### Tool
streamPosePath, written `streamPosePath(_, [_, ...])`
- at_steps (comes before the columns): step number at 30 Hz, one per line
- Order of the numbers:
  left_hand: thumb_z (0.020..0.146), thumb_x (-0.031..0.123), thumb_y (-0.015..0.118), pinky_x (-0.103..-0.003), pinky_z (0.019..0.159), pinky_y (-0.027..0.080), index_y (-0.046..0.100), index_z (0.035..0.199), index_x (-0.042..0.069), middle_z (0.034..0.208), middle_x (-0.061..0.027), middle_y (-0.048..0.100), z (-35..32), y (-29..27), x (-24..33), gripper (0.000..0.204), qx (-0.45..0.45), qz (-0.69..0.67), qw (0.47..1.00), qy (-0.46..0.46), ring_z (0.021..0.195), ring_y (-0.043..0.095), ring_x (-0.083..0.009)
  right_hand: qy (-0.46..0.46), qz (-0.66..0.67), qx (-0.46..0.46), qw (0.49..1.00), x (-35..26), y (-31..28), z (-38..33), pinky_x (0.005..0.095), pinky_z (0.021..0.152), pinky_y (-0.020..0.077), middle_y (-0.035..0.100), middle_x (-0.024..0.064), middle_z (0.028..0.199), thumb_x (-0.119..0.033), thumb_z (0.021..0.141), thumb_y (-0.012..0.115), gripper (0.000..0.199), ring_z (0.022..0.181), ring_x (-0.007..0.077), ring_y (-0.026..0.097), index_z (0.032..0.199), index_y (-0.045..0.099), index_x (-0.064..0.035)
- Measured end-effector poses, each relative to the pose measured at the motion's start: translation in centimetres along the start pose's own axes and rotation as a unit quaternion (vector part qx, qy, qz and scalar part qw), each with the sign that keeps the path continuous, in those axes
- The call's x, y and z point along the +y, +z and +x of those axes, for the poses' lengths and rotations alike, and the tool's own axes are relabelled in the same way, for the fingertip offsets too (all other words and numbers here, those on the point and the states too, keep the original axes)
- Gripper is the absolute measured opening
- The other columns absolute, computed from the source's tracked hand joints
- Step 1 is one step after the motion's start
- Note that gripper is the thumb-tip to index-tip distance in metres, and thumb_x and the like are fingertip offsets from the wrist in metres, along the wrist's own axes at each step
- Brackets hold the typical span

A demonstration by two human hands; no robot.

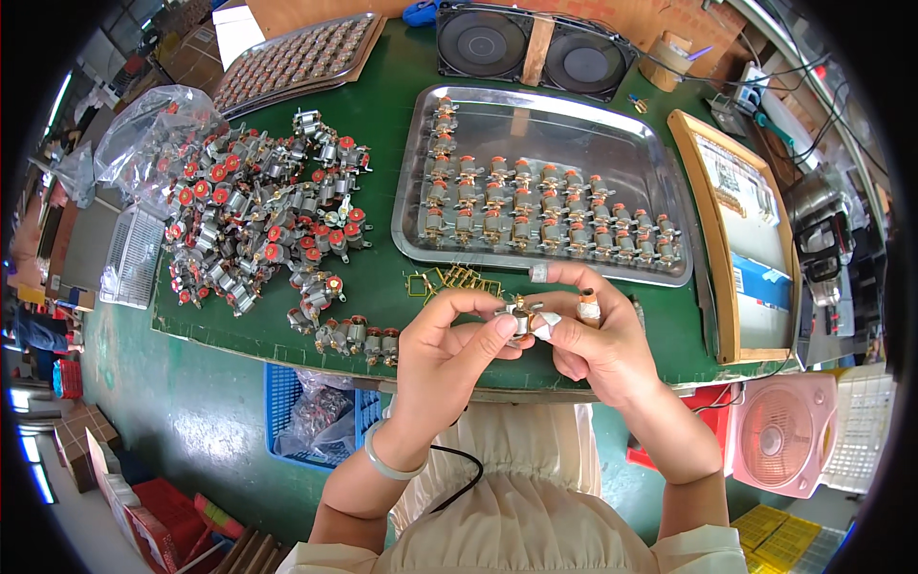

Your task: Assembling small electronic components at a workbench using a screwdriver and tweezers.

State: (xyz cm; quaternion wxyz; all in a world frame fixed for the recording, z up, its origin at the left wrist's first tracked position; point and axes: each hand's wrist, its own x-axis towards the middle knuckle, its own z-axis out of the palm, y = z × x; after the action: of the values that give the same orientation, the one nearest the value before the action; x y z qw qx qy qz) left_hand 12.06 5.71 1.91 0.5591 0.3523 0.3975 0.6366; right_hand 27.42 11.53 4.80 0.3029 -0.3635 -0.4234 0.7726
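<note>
Close to the table's front edge, a small silver motor (521,316) with brass-coloured metal on top is between my two hands. My left hand (445,349) pinches it between thumb and fingers. From the other side, my right hand (612,349) grips it at thumb and fingers, with white tape around several fingertips. Just beyond my left fingers lie several brass-coloured metal clips (464,278). A metal tray (593,120) past my hands bears rows of similar motors (521,230) with orange-red tops. To the left is a large loose heap of motors (253,225).
A short row of motors (359,340) stands near the front edge. Two black fans (483,43) are at the back, beside a filled tray (296,62). A wood-framed box (732,239) stands right. Below are a blue crate (282,411) and a pink fan (784,435).
</note>
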Motion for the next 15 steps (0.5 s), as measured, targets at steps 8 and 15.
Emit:
streamPosePath(8, [0.083, 0.001, 0.057, -0.027, 0.072, 0.053, 0.05, 0.097, -0.005, 0.091, -0.0143, 0.06, 0.2, 0.3, 0.2, 0.017, -0.012, -0.025, 1.0, -0.013, 0.082, 0.063, -0.0198, -0.053, -0.043, -0.007, 0.998, 0.3, -1.1, -0.1, 0.0157, 0.044, 0.0372, 0.059, 0.0106, 0.094, -0.004, 0.079, 0.063, 0.039, 0.061, 0.0039, 0.05, 0.111, 0.041, -0.0019])
streamPosePath(15, [0.081, -0.002, 0.058, -0.028, 0.074, 0.052, 0.047, 0.102, -0.004, 0.092, -0.0141, 0.061, 0.5, 0.2, -0.2, 0.023, -0.031, -0.01, 0.999, 0.021, 0.083, 0.062, -0.0205, -0.194, -0.144, 0.036, 0.97, 1.1, -1.3, -0.3, 0.0198, 0.058, 0.0418, 0.059, 0.0107, 0.094, -0.003, 0.078, 0.062, 0.037, 0.067, 0.0066, 0.05, 0.108, 0.041, -0.0011])
